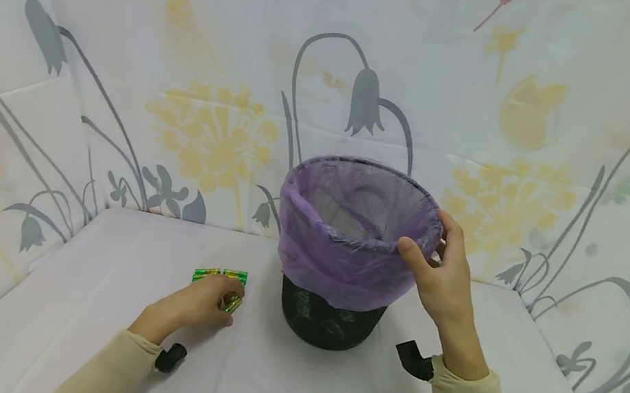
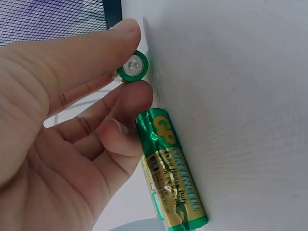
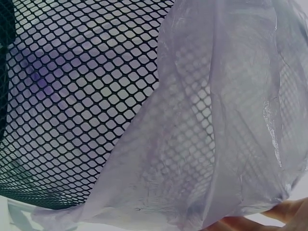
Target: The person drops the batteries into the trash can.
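My left hand is low over the table, left of a black mesh wastebasket. Between its thumb and index finger it pinches a green-and-gold battery, seen end-on in the left wrist view. Beside the curled fingers lies another battery marked GP, and part of one more shows behind it. My right hand grips the wastebasket's right rim, thumb on the near side. A purple bin bag lines the wastebasket and folds down over its rim. In the right wrist view, only some fingers show below the bag.
Several green batteries lie just beyond my left hand on the white-covered table. A flower-patterned cloth rises behind and along both sides. Small black pieces stick out at both wrists.
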A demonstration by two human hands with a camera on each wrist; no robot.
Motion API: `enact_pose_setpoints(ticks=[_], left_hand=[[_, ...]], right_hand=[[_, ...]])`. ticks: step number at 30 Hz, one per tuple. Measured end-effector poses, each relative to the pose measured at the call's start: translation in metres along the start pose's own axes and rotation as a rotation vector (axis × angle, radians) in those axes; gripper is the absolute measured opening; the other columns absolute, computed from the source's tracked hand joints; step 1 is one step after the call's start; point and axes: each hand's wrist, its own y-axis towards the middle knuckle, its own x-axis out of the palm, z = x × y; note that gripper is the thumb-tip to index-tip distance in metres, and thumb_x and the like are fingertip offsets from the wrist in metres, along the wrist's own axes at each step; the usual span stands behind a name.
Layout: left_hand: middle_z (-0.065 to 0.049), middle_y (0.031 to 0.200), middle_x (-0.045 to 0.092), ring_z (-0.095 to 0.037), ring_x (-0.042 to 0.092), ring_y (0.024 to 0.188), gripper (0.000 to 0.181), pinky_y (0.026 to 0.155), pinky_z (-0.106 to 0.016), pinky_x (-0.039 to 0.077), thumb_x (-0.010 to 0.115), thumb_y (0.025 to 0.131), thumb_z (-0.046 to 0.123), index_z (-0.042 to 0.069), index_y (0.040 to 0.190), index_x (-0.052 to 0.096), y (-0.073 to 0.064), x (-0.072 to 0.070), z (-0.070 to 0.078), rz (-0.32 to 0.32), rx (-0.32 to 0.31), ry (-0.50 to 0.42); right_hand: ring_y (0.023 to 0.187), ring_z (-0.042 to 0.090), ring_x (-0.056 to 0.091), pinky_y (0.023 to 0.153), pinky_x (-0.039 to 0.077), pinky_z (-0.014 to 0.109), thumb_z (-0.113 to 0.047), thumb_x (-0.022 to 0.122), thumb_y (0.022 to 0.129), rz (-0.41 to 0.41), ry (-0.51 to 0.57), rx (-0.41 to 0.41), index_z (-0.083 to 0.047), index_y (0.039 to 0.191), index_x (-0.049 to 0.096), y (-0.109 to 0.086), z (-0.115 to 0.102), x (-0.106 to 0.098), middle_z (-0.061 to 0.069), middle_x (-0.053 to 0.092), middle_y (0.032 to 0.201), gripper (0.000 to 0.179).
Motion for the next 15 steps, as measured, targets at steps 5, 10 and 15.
enact_pose_setpoints(ticks=[5, 10, 15], left_hand=[[-0.002, 0.087, 0.060, -0.015, 0.055, 0.077, 0.040, 0.070, -0.034, 0.048, 0.079, 0.074, 0.004, 0.000, 0.110, 0.063, 0.000, -0.002, 0.000, -0.007, 0.022, -0.033], [-0.002, 0.086, 0.061, -0.012, 0.057, 0.076, 0.038, 0.067, -0.029, 0.049, 0.079, 0.075, 0.006, 0.003, 0.109, 0.063, -0.001, -0.006, -0.002, -0.020, 0.042, -0.133], [-0.001, 0.089, 0.061, -0.011, 0.060, 0.075, 0.034, 0.065, -0.026, 0.050, 0.077, 0.079, 0.010, 0.007, 0.110, 0.063, -0.003, -0.012, -0.004, -0.030, 0.072, -0.241]], right_hand=[[0.127, 0.027, 0.043, 0.100, 0.038, 0.050, -0.032, 0.065, 0.090, 0.005, -0.003, -0.002, -0.018, 0.151, 0.022, 0.000, 0.000, 0.001, 0.008, 0.036, 0.144, 0.076], [0.128, 0.028, 0.043, 0.101, 0.038, 0.049, -0.032, 0.065, 0.091, 0.008, -0.011, -0.002, -0.016, 0.151, 0.021, 0.000, 0.001, 0.000, 0.009, 0.036, 0.144, 0.076], [0.126, 0.028, 0.044, 0.100, 0.039, 0.050, -0.032, 0.065, 0.090, 0.013, -0.009, -0.005, -0.017, 0.151, 0.022, 0.000, 0.001, 0.001, 0.009, 0.037, 0.143, 0.076]])
